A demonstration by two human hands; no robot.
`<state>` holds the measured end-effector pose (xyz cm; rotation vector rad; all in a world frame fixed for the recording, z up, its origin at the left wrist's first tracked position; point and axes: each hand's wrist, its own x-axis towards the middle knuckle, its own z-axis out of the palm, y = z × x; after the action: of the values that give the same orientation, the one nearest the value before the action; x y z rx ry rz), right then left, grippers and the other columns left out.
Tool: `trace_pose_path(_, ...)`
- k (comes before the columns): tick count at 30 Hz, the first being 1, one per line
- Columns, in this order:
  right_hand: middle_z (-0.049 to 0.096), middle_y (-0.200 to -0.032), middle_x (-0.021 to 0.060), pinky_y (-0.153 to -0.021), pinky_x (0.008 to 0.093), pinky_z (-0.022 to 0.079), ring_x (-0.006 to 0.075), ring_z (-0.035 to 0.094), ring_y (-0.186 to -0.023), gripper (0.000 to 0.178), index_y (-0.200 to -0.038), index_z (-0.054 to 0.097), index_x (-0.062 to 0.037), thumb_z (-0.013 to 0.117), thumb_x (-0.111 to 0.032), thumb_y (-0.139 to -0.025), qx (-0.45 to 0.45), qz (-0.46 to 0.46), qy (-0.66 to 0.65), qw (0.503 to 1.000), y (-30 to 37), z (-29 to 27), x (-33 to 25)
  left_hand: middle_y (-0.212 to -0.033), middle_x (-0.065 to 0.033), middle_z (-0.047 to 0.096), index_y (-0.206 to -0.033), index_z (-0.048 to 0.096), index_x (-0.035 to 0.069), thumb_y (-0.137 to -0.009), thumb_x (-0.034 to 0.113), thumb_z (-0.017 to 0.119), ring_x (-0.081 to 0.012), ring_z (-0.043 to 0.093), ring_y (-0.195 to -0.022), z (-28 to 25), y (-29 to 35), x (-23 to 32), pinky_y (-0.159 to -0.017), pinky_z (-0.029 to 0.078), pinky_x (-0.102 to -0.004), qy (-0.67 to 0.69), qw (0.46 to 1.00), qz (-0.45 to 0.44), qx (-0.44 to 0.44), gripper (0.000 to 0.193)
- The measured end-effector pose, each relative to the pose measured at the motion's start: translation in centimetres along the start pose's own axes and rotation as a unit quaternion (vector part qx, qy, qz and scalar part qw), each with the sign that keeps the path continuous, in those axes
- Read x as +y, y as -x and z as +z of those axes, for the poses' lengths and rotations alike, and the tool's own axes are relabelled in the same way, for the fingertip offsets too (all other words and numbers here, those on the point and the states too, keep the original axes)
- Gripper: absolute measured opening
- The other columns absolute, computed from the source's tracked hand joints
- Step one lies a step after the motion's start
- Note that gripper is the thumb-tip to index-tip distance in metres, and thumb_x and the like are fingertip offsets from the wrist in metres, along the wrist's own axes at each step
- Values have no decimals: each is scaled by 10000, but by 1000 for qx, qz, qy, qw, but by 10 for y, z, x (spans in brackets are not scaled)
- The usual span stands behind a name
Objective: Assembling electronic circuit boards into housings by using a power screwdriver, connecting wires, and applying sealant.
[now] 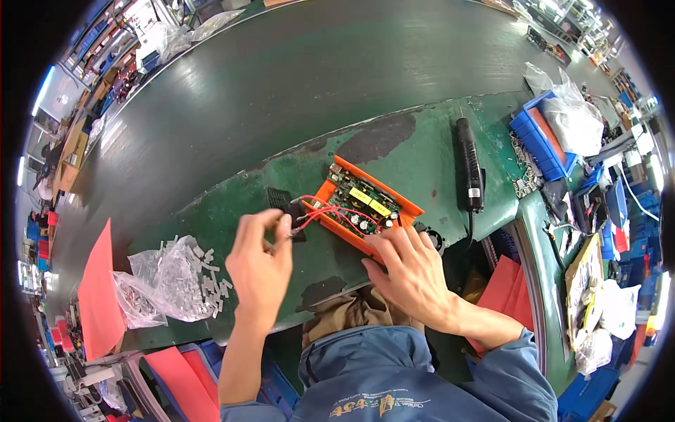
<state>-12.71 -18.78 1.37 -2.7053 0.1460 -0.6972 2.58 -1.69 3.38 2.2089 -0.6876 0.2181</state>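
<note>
An orange open-topped metal case (411,205) with a green circuit board (344,191) inside lies slanted on the green bench mat. Two yellow-wrapped parts (369,201) stand out on the board. My right hand (411,271) grips the near right edge of the case, fingers over the rim and thumb below. Red wires (320,209) loop out of the case toward the left, their ends beside my left hand (260,257). That hand is raised with thumb and forefinger curled together; what lies between them is too small to tell. Black parts (288,204) sit just beyond its fingertips.
A black electric screwdriver (467,165) lies right of the case. Left is a clear bag (165,278) spilling small metal pieces, beside a red sheet (102,295). A blue bin (534,133) stands at far right, with loose metal pieces nearby. A dark conveyor belt (316,77) runs behind.
</note>
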Motion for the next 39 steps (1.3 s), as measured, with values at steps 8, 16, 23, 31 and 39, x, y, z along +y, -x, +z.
trace_pose_path(8,554,-948,117,-791,398,520,297,593,-904,239,-974,577,-17,627,-78,-749,-62,-71,-60,994,8,12,19,-730,-24,573,-892,638,-67,-985,388,680,-97,485,-723,24,-23,-47,-656,414,-314,164,974,-123,-94,466)
trace_pose_path(16,571,-1058,87,-845,378,498,259,583,-1029,380,-1157,612,-32,623,-124,-789,-123,-157,-38,979,2,-2,50,-1051,-61,648,-1176,545,11,-844,113,791,-122,582,-897,18,13,-41,-824,484,-285,343,923,-139,-108,425)
trace_pose_path(23,577,-1059,86,-840,383,503,262,577,-1041,380,-1139,622,-36,642,-119,-768,-124,-187,-54,973,-17,0,62,-1072,-71,598,-1150,495,57,-764,74,821,-149,551,-959,0,13,-24,-889,469,-303,300,943,-88,-112,505)
trace_pose_path(31,618,-1025,78,-899,400,523,288,587,-1056,285,-1024,678,-31,650,-27,-740,-150,-236,-120,952,-31,-5,73,-978,-108,630,-1059,572,30,-731,115,857,-270,639,-896,18,-26,-17,-855,514,-409,49,998,34,11,443)
trace_pose_path(39,607,-1034,82,-848,398,513,275,606,-1027,255,-1069,645,-46,622,-111,-824,-118,-262,-105,952,-41,12,84,-1106,-104,679,-1201,625,20,-818,166,848,-229,656,-1028,5,-12,-28,-996,501,-373,115,990,-76,7,467)
